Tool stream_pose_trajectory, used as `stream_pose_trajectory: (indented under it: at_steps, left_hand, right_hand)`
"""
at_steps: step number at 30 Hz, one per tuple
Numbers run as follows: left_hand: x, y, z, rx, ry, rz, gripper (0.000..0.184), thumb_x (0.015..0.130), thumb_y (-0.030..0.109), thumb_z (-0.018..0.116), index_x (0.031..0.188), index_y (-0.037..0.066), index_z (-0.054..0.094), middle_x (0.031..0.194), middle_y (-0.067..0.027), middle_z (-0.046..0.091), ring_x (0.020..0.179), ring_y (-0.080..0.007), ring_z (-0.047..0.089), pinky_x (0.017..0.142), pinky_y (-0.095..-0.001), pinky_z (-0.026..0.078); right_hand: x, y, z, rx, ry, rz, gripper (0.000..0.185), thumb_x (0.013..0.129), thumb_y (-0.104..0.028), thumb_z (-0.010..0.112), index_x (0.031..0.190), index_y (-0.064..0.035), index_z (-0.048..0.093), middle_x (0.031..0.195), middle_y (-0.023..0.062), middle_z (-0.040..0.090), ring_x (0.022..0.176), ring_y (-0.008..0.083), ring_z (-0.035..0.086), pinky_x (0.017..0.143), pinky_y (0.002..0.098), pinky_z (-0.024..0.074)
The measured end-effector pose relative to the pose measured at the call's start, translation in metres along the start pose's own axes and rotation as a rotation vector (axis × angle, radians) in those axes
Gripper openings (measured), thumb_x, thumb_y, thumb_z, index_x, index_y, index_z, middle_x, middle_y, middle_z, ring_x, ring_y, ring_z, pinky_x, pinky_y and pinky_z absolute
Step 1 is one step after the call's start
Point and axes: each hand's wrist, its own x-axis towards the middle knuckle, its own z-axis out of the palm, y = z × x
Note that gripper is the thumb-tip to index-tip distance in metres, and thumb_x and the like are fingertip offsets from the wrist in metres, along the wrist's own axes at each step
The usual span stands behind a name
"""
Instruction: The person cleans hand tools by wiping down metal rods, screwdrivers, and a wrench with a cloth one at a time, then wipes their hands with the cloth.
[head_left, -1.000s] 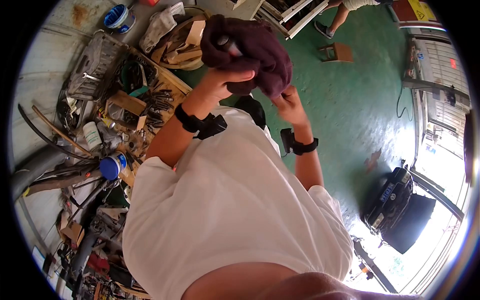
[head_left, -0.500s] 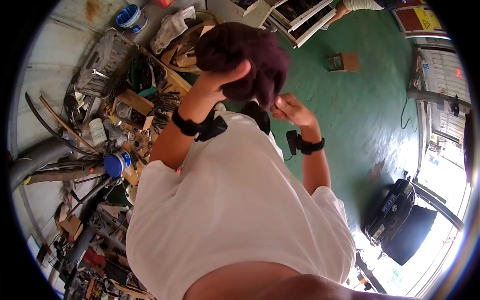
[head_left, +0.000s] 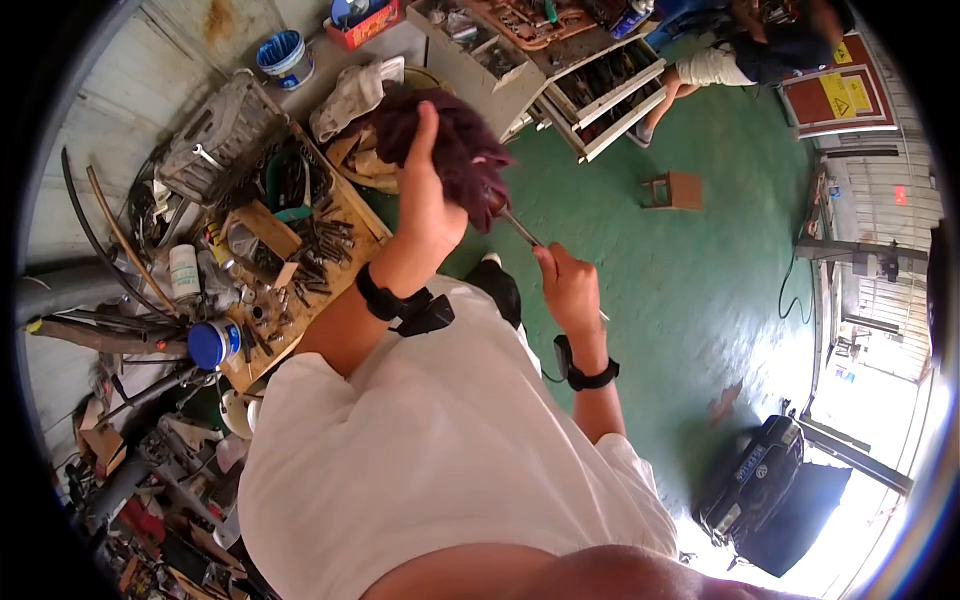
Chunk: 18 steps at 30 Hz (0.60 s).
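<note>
A bunched maroon cloth (head_left: 455,150) is in my left hand (head_left: 430,205), which is closed around it with the thumb pointing up. My right hand (head_left: 572,287) grips a thin metal rod-like tool (head_left: 522,229). The tool's far end goes into the cloth, so its tip is hidden. Its near end sticks out a little past my right hand. I cannot tell what kind of tool it is. Both hands are in front of my chest, over the green floor, with a gap of bare shaft between them.
On the left, a wooden workbench (head_left: 350,215) bears many small metal parts, a grey crate (head_left: 215,140) and a blue-lidded tub (head_left: 213,343). Ahead are a cabinet's open drawers (head_left: 610,105), a small stool (head_left: 672,191) and another person (head_left: 715,68). A black car part (head_left: 752,475) lies right.
My right hand has drawn back from the cloth, and a length of metal shaft now shows. The cloth and my left hand have shifted left. The view has tilted, showing more ahead.
</note>
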Motion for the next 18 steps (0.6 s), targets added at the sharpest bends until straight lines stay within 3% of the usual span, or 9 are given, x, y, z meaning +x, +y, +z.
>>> stream_pose_trajectory:
  at_steps: [1, 4, 9, 10, 11, 12, 14, 15, 18]
  left_hand:
    - [0.011, 0.003, -0.010, -0.030, 0.064, -0.013, 0.024, 0.093, 0.038, 0.069, 0.099, 0.015, 0.064, 0.088, 0.0017, 0.066, 0.081, -0.0137, 0.064, 0.068, -0.0307, 0.050]
    - [0.027, 0.011, -0.027, -0.068, 0.130, -0.023, 0.023, 0.093, 0.038, 0.069, 0.096, 0.016, 0.065, 0.087, 0.0024, 0.066, 0.074, -0.0129, 0.060, 0.068, -0.0295, 0.049]
    - [0.008, 0.019, -0.013, -0.068, 0.043, -0.035, 0.019, 0.093, 0.030, 0.067, 0.102, 0.013, 0.067, 0.095, 0.0000, 0.070, 0.084, -0.0149, 0.065, 0.073, -0.0312, 0.051]
    - [0.005, 0.021, -0.010, -0.060, 0.002, -0.064, 0.019, 0.094, 0.028, 0.066, 0.104, 0.012, 0.067, 0.098, -0.0011, 0.070, 0.089, -0.0161, 0.067, 0.076, -0.0326, 0.052]
    - [0.002, 0.019, -0.014, -0.115, -0.088, -0.076, 0.021, 0.094, 0.025, 0.063, 0.107, 0.009, 0.066, 0.107, -0.0039, 0.070, 0.101, -0.0203, 0.066, 0.090, -0.0379, 0.053]
    - [-0.002, 0.018, -0.015, -0.111, -0.089, -0.080, 0.021, 0.094, 0.025, 0.063, 0.107, 0.009, 0.066, 0.107, -0.0039, 0.070, 0.101, -0.0203, 0.066, 0.090, -0.0379, 0.053]
    - [-0.006, 0.015, -0.015, -0.133, -0.245, -0.075, 0.022, 0.094, 0.024, 0.061, 0.108, 0.008, 0.066, 0.112, -0.0059, 0.069, 0.110, -0.0233, 0.064, 0.100, -0.0417, 0.049]
    - [-0.006, 0.013, -0.017, -0.155, -0.303, -0.100, 0.027, 0.094, 0.024, 0.060, 0.113, 0.006, 0.063, 0.117, -0.0076, 0.067, 0.114, -0.0252, 0.062, 0.105, -0.0425, 0.045]
    - [-0.016, -0.003, -0.021, -0.215, -0.446, -0.179, 0.033, 0.094, 0.027, 0.061, 0.119, 0.005, 0.061, 0.119, -0.0080, 0.066, 0.115, -0.0255, 0.061, 0.105, -0.0427, 0.046]
  right_hand:
    - [0.000, 0.003, 0.000, -0.245, 0.124, -0.116, 0.037, 0.097, -0.033, 0.063, 0.074, -0.0053, 0.054, 0.058, 0.0107, 0.058, 0.044, 0.0330, 0.050, 0.042, 0.0394, 0.0405]
    - [-0.005, 0.003, 0.003, -0.427, 0.168, -0.106, 0.039, 0.095, -0.034, 0.065, 0.071, -0.0084, 0.049, 0.055, 0.0084, 0.053, 0.045, 0.0317, 0.055, 0.041, 0.0400, 0.0406]
    - [-0.006, 0.006, 0.006, -0.269, 0.101, -0.082, 0.040, 0.096, -0.032, 0.064, 0.069, -0.0068, 0.049, 0.056, 0.0097, 0.054, 0.044, 0.0310, 0.049, 0.042, 0.0382, 0.0390]
    - [-0.004, 0.006, 0.003, -0.054, -0.020, -0.033, 0.042, 0.098, -0.032, 0.062, 0.069, -0.0056, 0.048, 0.055, 0.0077, 0.052, 0.044, 0.0268, 0.045, 0.043, 0.0359, 0.0378]
    - [-0.002, 0.006, 0.002, 0.161, -0.136, 0.015, 0.045, 0.100, -0.033, 0.059, 0.068, -0.0044, 0.046, 0.053, 0.0057, 0.050, 0.043, 0.0227, 0.042, 0.044, 0.0336, 0.0367]
    - [-0.002, 0.010, 0.007, 0.164, -0.133, 0.018, 0.045, 0.100, -0.033, 0.059, 0.068, -0.0044, 0.046, 0.053, 0.0057, 0.050, 0.043, 0.0227, 0.042, 0.044, 0.0336, 0.0367]
    - [-0.003, 0.020, 0.017, 0.684, -0.391, 0.097, 0.047, 0.106, -0.033, 0.049, 0.069, -0.0043, 0.045, 0.054, -0.0010, 0.041, 0.047, 0.0132, 0.035, 0.045, 0.0296, 0.0319]
    - [-0.001, 0.019, 0.016, 0.685, -0.387, 0.096, 0.047, 0.106, -0.033, 0.049, 0.069, -0.0043, 0.045, 0.054, -0.0010, 0.041, 0.047, 0.0132, 0.035, 0.045, 0.0296, 0.0319]
    - [0.005, 0.013, 0.015, 0.965, -0.662, 0.236, 0.054, 0.108, -0.043, 0.037, 0.068, -0.0067, 0.041, 0.058, -0.0043, 0.035, 0.050, 0.0084, 0.028, 0.045, 0.0271, 0.0241]
